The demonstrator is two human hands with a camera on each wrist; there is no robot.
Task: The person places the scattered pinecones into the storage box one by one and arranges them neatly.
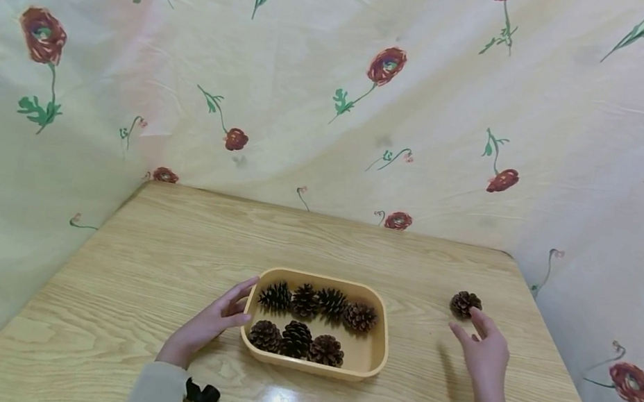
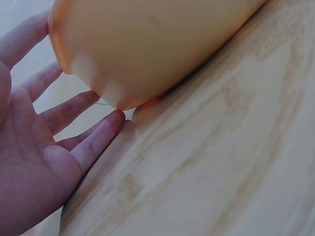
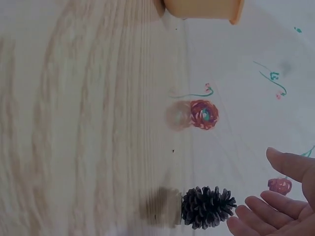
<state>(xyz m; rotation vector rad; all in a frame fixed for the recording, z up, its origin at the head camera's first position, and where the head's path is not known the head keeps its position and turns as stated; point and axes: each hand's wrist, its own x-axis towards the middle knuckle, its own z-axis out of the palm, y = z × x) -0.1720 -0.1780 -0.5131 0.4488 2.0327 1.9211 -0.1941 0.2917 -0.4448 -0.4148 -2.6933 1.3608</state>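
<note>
A yellow oblong tray [image 1: 357, 375] stands mid-table with several brown pine cones [image 1: 304, 301] inside, four along the back and three at the front left. My left hand [image 1: 214, 321] rests its spread fingers against the tray's left end; in the left wrist view the fingertips [image 2: 115, 118] meet the tray wall [image 2: 147, 44]. On the right of the table lies a single pine cone [image 1: 465, 305]. Right beside it, my right hand [image 1: 484, 353] reaches with thumb and fingers apart. In the right wrist view that pine cone [image 3: 207, 206] sits just past the fingertips, nothing between them and the thumb.
The pale wooden table [image 1: 198, 223] reaches back to a hanging cloth [image 1: 290, 83] printed with red flowers, which also runs along both sides. Black straps [image 1: 203, 395] with small devices sit at both wrists, beside light sleeves [image 1: 159, 390].
</note>
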